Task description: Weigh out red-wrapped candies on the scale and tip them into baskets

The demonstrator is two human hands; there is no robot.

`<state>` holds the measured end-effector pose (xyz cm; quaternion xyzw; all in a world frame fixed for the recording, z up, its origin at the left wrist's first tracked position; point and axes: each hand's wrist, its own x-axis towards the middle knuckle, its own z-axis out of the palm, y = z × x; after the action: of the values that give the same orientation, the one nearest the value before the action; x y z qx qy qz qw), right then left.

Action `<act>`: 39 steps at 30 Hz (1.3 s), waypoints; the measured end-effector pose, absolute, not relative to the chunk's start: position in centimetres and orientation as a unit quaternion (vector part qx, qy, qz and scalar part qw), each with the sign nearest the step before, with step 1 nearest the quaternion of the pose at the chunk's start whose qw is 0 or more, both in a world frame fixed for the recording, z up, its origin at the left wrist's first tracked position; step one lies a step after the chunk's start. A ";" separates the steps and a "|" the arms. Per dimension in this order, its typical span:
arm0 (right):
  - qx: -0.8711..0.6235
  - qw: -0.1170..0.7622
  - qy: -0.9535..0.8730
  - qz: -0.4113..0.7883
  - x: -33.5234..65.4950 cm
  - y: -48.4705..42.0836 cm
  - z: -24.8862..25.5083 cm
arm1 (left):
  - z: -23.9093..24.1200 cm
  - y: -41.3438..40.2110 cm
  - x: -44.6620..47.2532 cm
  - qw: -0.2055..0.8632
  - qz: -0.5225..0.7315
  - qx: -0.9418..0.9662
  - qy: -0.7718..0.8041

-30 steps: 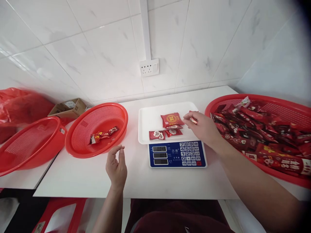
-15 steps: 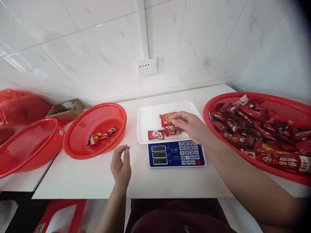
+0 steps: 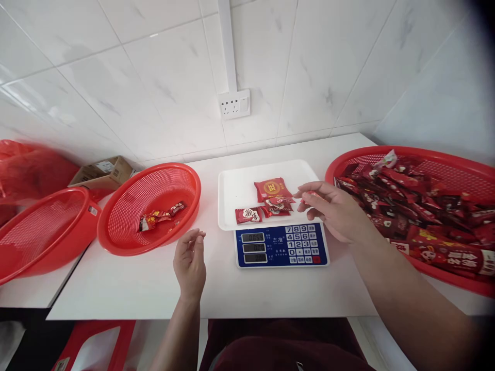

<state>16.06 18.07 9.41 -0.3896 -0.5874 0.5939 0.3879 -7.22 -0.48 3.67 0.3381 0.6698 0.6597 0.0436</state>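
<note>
A blue-faced digital scale [image 3: 282, 246] stands mid-table with a white tray [image 3: 240, 188] on top. On the tray lie a large red packet [image 3: 273, 188], a small red-and-white packet [image 3: 248, 214] and a few small sweets [image 3: 279, 206]. My right hand [image 3: 334, 212] hovers at the tray's right edge, its fingers pinched on a small red sweet [image 3: 311, 195]. My left hand [image 3: 189, 260] floats above the table left of the scale, fingers loosely apart and empty.
A red mesh basket [image 3: 127, 242] left of the scale holds a few sweets [image 3: 158, 216]; another red basket [image 3: 42, 226] is further left. A large red basket [image 3: 348, 159] full of red packets [image 3: 417, 206] fills the right. Cardboard box [image 3: 102, 172], red bag [image 3: 31, 165], wall socket [image 3: 234, 104].
My right hand reached over the tray, left a small sweet among the others, then drew back to the tray's right edge. My left hand drifted slightly right and stayed empty.
</note>
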 end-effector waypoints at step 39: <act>-0.450 0.222 -0.852 0.152 16.0 18.0 7.3 | 3.8 -1.0 -7.2 0.069 0.615 0.351 0.703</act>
<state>15.98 17.97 7.30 -0.4498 -0.8515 0.1521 0.2224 -7.17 -1.05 3.75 0.3511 0.7030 0.6146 0.0688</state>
